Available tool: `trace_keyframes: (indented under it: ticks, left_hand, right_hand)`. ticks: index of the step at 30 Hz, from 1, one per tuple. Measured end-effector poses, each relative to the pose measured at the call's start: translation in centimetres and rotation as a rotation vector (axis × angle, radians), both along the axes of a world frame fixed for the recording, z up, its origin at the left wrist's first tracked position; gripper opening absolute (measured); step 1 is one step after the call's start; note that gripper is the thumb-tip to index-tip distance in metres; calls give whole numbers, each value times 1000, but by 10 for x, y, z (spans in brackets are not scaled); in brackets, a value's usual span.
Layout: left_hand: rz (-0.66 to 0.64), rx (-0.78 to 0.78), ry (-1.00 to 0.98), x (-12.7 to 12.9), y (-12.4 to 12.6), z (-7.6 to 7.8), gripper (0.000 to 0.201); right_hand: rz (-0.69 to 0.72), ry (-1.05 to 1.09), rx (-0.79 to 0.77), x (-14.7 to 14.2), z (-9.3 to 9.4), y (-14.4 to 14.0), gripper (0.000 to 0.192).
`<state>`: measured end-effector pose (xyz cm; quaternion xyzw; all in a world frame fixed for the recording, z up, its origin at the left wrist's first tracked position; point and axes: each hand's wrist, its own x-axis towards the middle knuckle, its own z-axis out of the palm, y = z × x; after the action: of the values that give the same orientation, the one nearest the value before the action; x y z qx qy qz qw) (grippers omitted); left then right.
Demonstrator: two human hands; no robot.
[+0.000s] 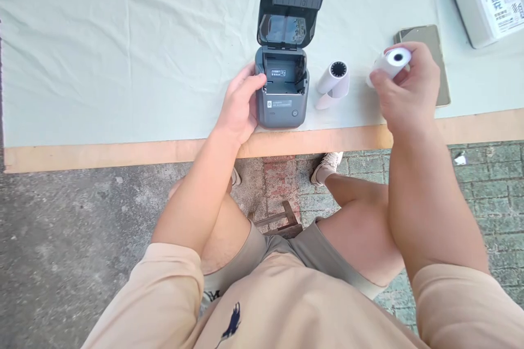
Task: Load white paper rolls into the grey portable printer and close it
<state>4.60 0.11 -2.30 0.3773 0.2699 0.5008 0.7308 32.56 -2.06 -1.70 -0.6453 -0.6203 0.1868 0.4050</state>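
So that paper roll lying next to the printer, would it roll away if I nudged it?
Probably a little: the roll is a cylinder lying on its side. Its loose paper tail rests on the cloth and would likely brake it. It looks light, so a nudge may skid it.

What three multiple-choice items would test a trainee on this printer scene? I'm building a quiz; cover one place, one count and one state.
1. Where does the loose roll lie?
A. Right of the printer
B. Inside the printer
C. On the phone

2. How many paper rolls show?
A. One
B. Two
C. Four

3. How is the printer's lid?
A. Shut
B. Off, on the table
C. Open, tipped back

Answers:
1 A, it lies on the cloth between printer and right hand.
2 B, one lies on the table and one roll is in the right hand.
3 C, the lid stands up and the bay is bare; the left hand steadies the body.
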Motion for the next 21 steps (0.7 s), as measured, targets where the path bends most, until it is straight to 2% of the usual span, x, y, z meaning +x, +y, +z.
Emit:
trace_keyframes:
  ticks: [3, 5, 7, 8, 10, 11, 15, 18, 21]
  left_hand:
    - [4, 3, 15, 0, 0, 1, 17]
    - [6, -6, 28, 0, 0, 2, 17]
    - [8, -22, 41, 1, 0, 4, 18]
    - [9, -31, 48, 1, 0, 5, 18]
    - [15, -41, 57, 1, 0, 6, 18]
    - [19, -41, 61, 1, 0, 6, 18]
    - [38, -25, 60, 3, -1, 5, 17]
    - [40, -18, 52, 3, -1, 4, 17]
    - [34, -16, 41, 2, -1, 3, 15]
  right_hand:
    - [-121, -196, -109, -2, 6, -5, 35]
    - [-129, -279, -134, -6, 13, -11, 51]
    - [-82, -340, -2, -13, 21, -18, 61]
    - [-62, -369, 90, -18, 25, -21, 60]
    - [-67, -442, 206, -32, 32, -26, 48]
    - [-92, -485, 210, -41, 35, -27, 42]
    - [-183, -612, -12, -80, 39, -19, 43]
    - [-201, -602, -186, -96, 39, -7, 30]
    - [-181, -542, -209, -96, 40, 1, 22]
